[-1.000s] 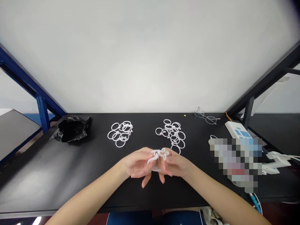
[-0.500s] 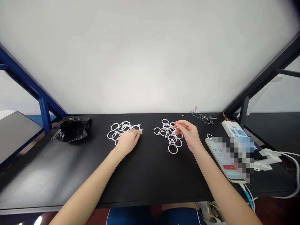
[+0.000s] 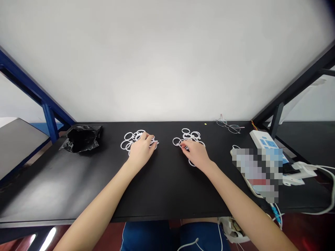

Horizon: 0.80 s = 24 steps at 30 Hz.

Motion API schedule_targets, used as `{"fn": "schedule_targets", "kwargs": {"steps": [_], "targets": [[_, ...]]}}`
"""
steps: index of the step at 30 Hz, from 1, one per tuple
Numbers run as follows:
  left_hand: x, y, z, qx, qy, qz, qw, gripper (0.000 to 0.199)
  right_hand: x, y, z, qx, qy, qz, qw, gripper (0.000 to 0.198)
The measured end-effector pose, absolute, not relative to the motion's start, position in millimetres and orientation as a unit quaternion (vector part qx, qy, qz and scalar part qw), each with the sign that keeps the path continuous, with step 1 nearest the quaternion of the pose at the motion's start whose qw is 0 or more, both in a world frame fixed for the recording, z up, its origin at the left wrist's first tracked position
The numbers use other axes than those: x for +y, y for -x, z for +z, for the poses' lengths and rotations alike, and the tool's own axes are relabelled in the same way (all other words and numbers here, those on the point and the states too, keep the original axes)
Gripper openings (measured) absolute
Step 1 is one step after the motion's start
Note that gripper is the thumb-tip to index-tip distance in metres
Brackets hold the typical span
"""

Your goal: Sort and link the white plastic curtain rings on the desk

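Note:
Two loose groups of white rings with small eyelets, like curtain rings, lie on the black table (image 3: 164, 188). My left hand (image 3: 140, 150) rests over the left group of rings (image 3: 129, 136), its thumb apart from its curved fingers. It touches rings on that group's right side and covers part of the group. My right hand (image 3: 196, 153) is over the right group of rings (image 3: 186, 131), thumb and forefinger pinched at a ring (image 3: 176, 141) on its left side. The palm hides several rings beneath it.
An opened black plastic bag (image 3: 82, 139) sits at the left. Eyeglasses (image 3: 228, 126) lie at the back right. A white power strip (image 3: 265, 141) with plugs and cables and a partly blurred phone (image 3: 252, 186) are at the right. A blue frame post (image 3: 49, 120) stands left.
My right hand has moved left and down onto the right group, its fingers closing at a ring. My left hand has shifted slightly, its thumb now apart from the fingers.

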<state>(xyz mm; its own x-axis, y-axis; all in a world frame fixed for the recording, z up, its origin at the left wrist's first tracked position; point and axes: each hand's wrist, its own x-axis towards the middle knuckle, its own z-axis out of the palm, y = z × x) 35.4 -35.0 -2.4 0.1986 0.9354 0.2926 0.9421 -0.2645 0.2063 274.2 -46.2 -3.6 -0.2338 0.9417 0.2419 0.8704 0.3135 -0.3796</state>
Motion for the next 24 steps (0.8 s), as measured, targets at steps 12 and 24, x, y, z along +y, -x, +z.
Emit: {"fn": "schedule_targets", "kwargs": {"steps": [12, 24], "targets": [[-14, -107, -16, -0.399, 0.904, -0.149, -0.044, 0.022, -39, -288, 4, -0.495, 0.489, 0.484, 0.531, 0.035], [-47, -96, -10, -0.379, 0.576, -0.395, -0.607, 0.034, -60, -262, -7, -0.563, 0.458, 0.485, 0.487, 0.023]]}}
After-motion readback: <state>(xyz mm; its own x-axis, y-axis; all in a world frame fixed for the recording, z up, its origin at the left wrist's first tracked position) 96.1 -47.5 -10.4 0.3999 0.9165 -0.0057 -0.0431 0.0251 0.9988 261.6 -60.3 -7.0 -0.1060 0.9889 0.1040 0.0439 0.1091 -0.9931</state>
